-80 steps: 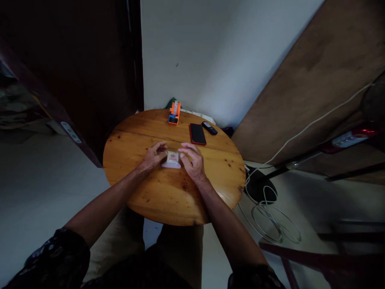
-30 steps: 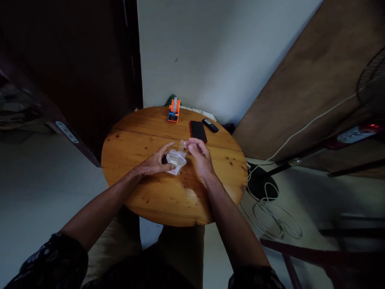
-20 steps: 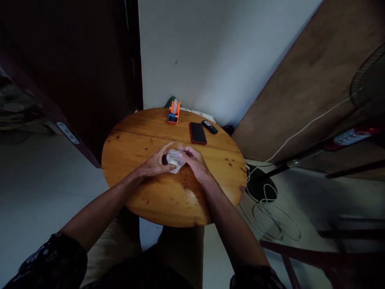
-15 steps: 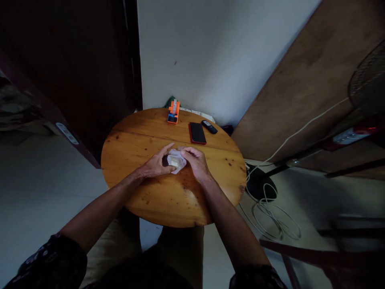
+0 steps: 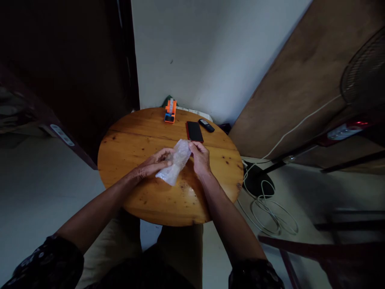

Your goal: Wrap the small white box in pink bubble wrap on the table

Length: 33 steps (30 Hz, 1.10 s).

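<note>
A translucent, crinkled plastic wrap (image 5: 177,162) stretches between both hands above the round wooden table (image 5: 132,146). My left hand (image 5: 155,162) grips its left side, thumb in front and fingers behind. With thumb and fingers pinched together, my right hand (image 5: 199,157) holds the upper right edge of the wrap. Whether anything lies inside the wrap cannot be made out.
An orange tape dispenser (image 5: 170,110) stands at the table's back. Beside it to the right lie a red-edged dark phone (image 5: 195,131) and a small black handset (image 5: 206,125). A fan base (image 5: 258,182) and coiled cable (image 5: 279,216) are on the floor at right.
The wrap was bunched into a small bundle around something pale; now it is spread longer, and the pale thing no longer shows. The view has shifted slightly.
</note>
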### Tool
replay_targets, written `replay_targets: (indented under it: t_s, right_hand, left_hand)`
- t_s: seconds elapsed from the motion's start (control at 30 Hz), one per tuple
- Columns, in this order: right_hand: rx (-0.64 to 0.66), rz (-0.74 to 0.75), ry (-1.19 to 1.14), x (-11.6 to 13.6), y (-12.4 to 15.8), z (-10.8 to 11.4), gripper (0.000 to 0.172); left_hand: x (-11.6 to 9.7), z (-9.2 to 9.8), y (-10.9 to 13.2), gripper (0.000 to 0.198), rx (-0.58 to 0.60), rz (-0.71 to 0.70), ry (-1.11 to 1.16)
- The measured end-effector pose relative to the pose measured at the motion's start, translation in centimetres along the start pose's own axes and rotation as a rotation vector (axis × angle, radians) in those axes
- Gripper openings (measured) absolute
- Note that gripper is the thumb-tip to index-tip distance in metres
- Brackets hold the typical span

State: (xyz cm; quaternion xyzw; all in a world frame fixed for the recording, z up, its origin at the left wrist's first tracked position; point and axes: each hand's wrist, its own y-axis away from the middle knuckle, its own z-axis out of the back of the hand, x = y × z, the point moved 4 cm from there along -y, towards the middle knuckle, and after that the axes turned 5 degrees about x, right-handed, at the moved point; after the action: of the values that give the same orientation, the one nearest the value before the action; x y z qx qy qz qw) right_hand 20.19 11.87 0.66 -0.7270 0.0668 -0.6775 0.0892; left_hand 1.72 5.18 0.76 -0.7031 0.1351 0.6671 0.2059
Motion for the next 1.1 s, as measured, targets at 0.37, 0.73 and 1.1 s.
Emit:
replay_targets:
  t_s: [0.37, 0.73, 1.1]
  right_hand:
    - [0.16, 0.131, 0.325, 1.8, 1.6, -0.9, 0.029]
    - [0.097, -0.009, 0.16, 0.3, 1.0, -0.7, 0.02]
    - [0.067, -0.082, 0.017, 0.2, 1.1, -0.9, 0.024]
  left_hand:
    - [1.5, 1.3, -0.9, 0.064, -0.204, 0.061, 0.241]
    - [1.0, 2.4, -1.1, 0.051, -0.359, 0.039, 0.225]
    - [0.7, 2.1, -0.4, 0.047, -0.437, -0.032, -0.451]
